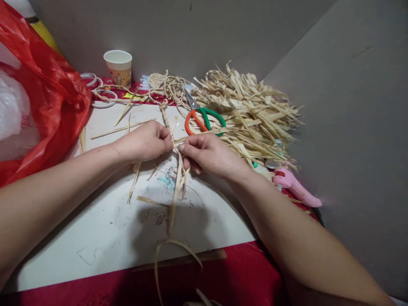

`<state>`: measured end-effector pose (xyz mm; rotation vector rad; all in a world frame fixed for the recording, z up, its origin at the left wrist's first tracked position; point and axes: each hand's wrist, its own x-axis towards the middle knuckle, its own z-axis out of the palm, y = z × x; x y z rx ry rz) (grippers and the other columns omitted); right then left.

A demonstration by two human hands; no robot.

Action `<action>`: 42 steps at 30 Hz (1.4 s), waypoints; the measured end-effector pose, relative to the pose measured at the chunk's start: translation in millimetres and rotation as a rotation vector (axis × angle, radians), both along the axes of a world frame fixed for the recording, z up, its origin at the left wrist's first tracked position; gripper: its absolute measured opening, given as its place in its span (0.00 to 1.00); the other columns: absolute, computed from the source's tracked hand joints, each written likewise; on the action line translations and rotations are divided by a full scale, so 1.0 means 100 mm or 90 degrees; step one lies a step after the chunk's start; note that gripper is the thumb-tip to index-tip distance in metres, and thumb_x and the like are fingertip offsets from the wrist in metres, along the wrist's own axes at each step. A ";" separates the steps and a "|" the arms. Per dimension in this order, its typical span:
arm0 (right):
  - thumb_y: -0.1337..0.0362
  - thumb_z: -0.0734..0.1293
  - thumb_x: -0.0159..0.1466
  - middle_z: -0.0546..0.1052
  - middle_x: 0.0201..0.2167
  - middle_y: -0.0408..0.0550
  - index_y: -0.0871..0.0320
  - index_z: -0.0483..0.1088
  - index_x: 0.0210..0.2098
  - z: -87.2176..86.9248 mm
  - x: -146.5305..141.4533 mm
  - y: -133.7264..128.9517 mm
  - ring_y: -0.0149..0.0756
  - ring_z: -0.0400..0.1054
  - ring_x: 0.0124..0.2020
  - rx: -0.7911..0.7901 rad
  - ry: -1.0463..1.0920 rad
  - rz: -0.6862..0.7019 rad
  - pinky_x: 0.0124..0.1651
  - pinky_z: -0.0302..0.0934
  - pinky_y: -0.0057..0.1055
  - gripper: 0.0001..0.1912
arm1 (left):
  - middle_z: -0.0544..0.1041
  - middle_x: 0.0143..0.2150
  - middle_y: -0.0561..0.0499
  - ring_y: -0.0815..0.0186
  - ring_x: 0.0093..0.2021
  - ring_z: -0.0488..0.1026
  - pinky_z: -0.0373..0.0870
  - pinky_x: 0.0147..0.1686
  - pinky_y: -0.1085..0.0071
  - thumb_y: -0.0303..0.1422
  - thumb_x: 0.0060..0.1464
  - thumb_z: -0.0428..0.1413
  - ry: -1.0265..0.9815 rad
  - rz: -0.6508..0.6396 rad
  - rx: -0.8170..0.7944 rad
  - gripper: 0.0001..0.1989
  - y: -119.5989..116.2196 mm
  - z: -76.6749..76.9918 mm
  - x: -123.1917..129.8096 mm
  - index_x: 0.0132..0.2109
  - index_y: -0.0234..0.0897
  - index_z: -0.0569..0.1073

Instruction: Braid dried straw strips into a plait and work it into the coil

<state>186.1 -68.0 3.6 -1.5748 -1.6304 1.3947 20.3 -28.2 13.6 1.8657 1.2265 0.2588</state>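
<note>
Both hands meet over the white board (95, 225), at a pale braid of dried straw strips (165, 115) that runs up and away from them. My left hand (149, 142) is closed, pinching the braid's near end from the left. From the right, my right hand (207, 155) pinches strips at the same spot, thumb and forefinger together. Loose straw strips (177, 187) hang down toward me below the fingers. Just beyond my right hand lie scissors (205, 119) with one orange and one green handle.
A heap of straw strips (251, 106) lies at the right, a pink glue gun (296, 189) beside it. At the back are a paper cup (117, 68), white rings (105, 100) and coiled braid (159, 80). A red plastic bag (60, 93) stands left. Grey walls enclose the back and right.
</note>
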 end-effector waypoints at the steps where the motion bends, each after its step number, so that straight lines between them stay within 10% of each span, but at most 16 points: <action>1: 0.69 0.60 0.64 0.69 0.15 0.41 0.61 0.63 0.22 0.00 0.01 0.00 0.21 0.54 0.10 -0.002 0.004 -0.005 0.14 0.47 0.20 0.13 | 0.62 0.18 0.57 0.75 0.18 0.55 0.50 0.21 0.74 0.32 0.47 0.53 0.000 -0.001 -0.001 0.08 0.00 0.00 0.00 0.23 0.35 0.67; 15: 0.71 0.60 0.61 0.74 0.18 0.46 0.63 0.65 0.24 0.00 -0.07 -0.06 0.21 0.57 0.10 -0.108 0.170 0.008 0.14 0.52 0.19 0.10 | 0.63 0.18 0.57 0.75 0.20 0.56 0.50 0.22 0.75 0.29 0.46 0.53 -0.026 0.023 0.013 0.06 -0.03 -0.04 0.04 0.23 0.34 0.67; 32: 0.67 0.58 0.63 0.65 0.19 0.43 0.60 0.63 0.22 -0.13 -0.18 -0.23 0.27 0.55 0.22 0.312 -0.273 0.070 0.28 0.48 0.27 0.13 | 0.60 0.13 0.59 0.81 0.12 0.52 0.42 0.17 0.77 0.25 0.49 0.56 -0.226 0.152 -0.285 0.09 0.02 -0.08 0.06 0.23 0.33 0.66; 39: 0.62 0.61 0.63 0.61 0.16 0.39 0.61 0.63 0.20 0.18 -0.12 -0.32 0.23 0.50 0.19 0.170 -0.138 0.278 0.23 0.45 0.24 0.16 | 0.55 0.12 0.60 0.81 0.12 0.48 0.40 0.15 0.78 0.26 0.51 0.57 -0.282 0.094 -0.361 0.12 0.07 -0.04 0.01 0.23 0.33 0.65; 42: 0.59 0.62 0.63 0.64 0.15 0.40 0.62 0.67 0.21 0.31 0.00 -0.28 0.22 0.52 0.16 0.107 -0.040 0.230 0.20 0.45 0.23 0.17 | 0.56 0.13 0.59 0.80 0.13 0.50 0.42 0.14 0.78 0.27 0.50 0.58 -0.299 0.074 -0.373 0.12 0.09 -0.03 -0.03 0.23 0.33 0.65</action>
